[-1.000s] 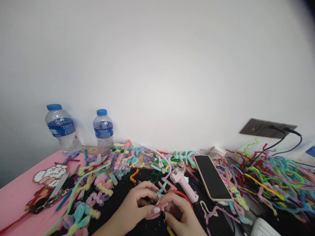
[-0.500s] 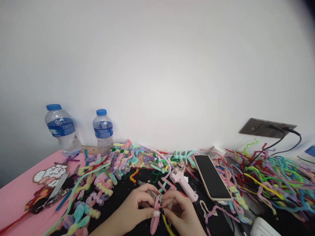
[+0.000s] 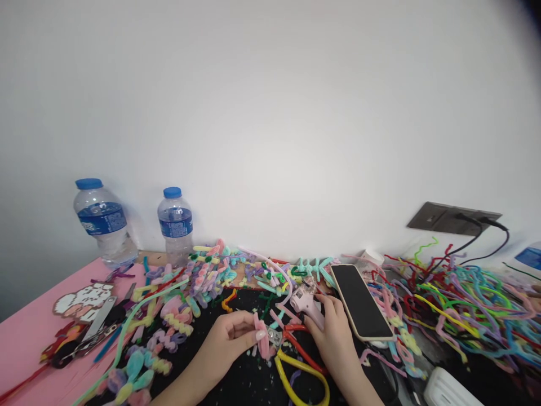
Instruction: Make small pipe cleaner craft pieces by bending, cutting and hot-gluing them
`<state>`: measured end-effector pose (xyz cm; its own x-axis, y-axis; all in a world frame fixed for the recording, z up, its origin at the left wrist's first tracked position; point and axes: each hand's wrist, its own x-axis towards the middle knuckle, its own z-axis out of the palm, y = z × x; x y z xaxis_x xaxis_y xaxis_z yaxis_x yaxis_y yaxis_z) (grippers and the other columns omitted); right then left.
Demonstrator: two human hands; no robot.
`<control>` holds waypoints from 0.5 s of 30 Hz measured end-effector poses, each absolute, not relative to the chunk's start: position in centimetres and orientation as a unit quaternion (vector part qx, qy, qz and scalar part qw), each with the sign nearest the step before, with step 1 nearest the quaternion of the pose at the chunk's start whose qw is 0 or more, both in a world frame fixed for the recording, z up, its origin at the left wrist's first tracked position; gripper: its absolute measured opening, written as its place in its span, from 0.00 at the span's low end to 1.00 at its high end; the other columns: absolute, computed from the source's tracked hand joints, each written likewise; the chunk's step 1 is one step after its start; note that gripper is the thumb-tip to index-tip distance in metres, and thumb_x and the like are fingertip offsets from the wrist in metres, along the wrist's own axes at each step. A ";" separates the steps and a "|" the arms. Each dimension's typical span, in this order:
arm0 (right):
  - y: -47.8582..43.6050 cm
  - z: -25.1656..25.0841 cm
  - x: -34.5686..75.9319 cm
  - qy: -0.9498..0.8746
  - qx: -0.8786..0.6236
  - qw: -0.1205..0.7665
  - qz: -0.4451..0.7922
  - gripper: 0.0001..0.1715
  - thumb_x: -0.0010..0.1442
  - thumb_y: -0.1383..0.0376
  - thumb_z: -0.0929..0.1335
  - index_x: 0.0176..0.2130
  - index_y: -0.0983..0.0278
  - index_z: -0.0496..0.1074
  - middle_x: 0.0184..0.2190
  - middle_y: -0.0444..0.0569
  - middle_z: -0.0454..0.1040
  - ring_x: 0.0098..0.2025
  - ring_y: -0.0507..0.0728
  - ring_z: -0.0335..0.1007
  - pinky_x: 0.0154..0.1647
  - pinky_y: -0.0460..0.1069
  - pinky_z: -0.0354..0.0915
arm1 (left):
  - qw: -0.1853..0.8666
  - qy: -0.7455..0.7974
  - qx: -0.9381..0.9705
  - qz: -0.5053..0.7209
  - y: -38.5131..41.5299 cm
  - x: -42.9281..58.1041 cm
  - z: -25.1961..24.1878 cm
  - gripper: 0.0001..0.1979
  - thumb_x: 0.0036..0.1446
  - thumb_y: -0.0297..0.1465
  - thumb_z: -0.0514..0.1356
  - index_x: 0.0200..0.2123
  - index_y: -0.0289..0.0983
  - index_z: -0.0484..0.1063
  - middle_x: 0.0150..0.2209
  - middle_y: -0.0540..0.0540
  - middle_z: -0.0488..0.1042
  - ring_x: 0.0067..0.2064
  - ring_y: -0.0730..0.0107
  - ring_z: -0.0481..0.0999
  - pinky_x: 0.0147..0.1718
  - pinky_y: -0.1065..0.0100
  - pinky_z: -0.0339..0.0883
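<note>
My left hand point(image 3: 228, 341) pinches a folded pink pipe cleaner piece point(image 3: 262, 338) between thumb and fingers, above the black mat. Close beside it, pliers point(image 3: 275, 336) with one red and one yellow handle lie spread on the mat. My right hand point(image 3: 336, 341) is closed around the handle of a pale pink glue gun point(image 3: 303, 301). The gun's rear end shows past the fingers, while most of its grip is covered. Short pipe cleaner bits lie just left of the gun.
A phone point(image 3: 363, 304) lies right of my right hand. Tangled pipe cleaners point(image 3: 477, 304) spread farther right, below a wall socket point(image 3: 452, 217). Two water bottles point(image 3: 101, 223) stand at the back left. Scissors point(image 3: 97, 324) rest on the pink sheet point(image 3: 29, 307). A white case point(image 3: 450, 389) sits front right.
My right hand has left the pink piece, moved right and taken hold of the glue gun. The pliers now show on the mat. My left hand has shifted slightly left and up with the piece.
</note>
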<state>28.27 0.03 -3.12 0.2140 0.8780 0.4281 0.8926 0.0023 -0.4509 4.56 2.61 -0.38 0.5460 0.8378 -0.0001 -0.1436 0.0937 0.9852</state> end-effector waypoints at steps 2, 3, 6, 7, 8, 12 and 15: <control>0.1 -3.5 28.6 -0.621 -0.720 0.311 0.003 0.20 0.54 0.64 0.65 0.47 0.67 0.64 0.44 0.58 0.66 0.47 0.66 0.65 0.48 0.58 0.62 | 0.667 0.300 0.572 0.372 2.5 4.5 -0.2 0.10 0.53 0.35 0.60 0.27 0.34 0.72 0.24 0.46 0.77 0.29 0.65 0.75 0.34 0.68 0.65; 0.1 -3.6 28.7 -0.620 -0.723 0.304 0.011 0.19 0.55 0.63 0.64 0.47 0.67 0.65 0.43 0.58 0.67 0.47 0.65 0.65 0.48 0.58 0.62 | 0.662 0.298 0.576 0.376 2.4 4.5 -0.2 0.09 0.54 0.35 0.60 0.27 0.34 0.72 0.24 0.47 0.77 0.28 0.66 0.75 0.34 0.68 0.65; 0.0 -4.0 28.9 -0.622 -0.723 0.300 0.028 0.18 0.58 0.63 0.61 0.47 0.66 0.66 0.43 0.58 0.70 0.47 0.65 0.67 0.48 0.57 0.62 | 0.644 0.300 0.589 0.386 2.4 4.5 -0.3 0.10 0.54 0.34 0.59 0.26 0.35 0.72 0.23 0.47 0.76 0.27 0.67 0.74 0.33 0.68 0.65; 0.1 -4.0 28.9 -0.621 -0.721 0.308 0.032 0.18 0.60 0.63 0.60 0.48 0.66 0.66 0.43 0.59 0.70 0.47 0.65 0.67 0.48 0.57 0.62 | 0.637 0.304 0.593 0.386 2.4 4.4 -0.4 0.10 0.54 0.34 0.59 0.26 0.34 0.72 0.23 0.47 0.76 0.28 0.67 0.74 0.33 0.68 0.64; 0.1 -3.9 28.8 -0.617 -0.718 0.321 0.038 0.18 0.61 0.62 0.59 0.48 0.66 0.66 0.43 0.59 0.71 0.48 0.65 0.67 0.48 0.57 0.61 | 0.630 0.307 0.598 0.388 2.5 4.4 -0.5 0.10 0.54 0.34 0.59 0.26 0.34 0.72 0.23 0.47 0.75 0.27 0.67 0.73 0.33 0.69 0.64; -0.1 -2.7 28.4 -0.582 -0.695 0.411 0.094 0.25 0.64 0.56 0.54 0.51 0.67 0.64 0.47 0.61 0.70 0.49 0.64 0.65 0.49 0.57 0.60 | 0.615 0.329 0.601 0.390 2.7 4.3 -0.7 0.09 0.54 0.35 0.59 0.26 0.35 0.72 0.26 0.48 0.74 0.31 0.67 0.72 0.33 0.71 0.63; -0.5 -1.6 28.2 -0.545 -0.678 0.480 0.115 0.28 0.63 0.50 0.56 0.49 0.67 0.66 0.45 0.60 0.71 0.48 0.65 0.65 0.47 0.56 0.61 | 0.611 0.340 0.601 0.386 2.8 4.2 -0.5 0.10 0.55 0.35 0.58 0.26 0.35 0.72 0.25 0.49 0.73 0.30 0.68 0.71 0.33 0.71 0.63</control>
<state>28.19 -0.52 -1.57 0.3799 0.8487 0.3680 0.6282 0.0553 -0.7761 4.23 2.77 -0.54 0.4698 0.8814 0.0487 -0.0628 -0.0217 0.9978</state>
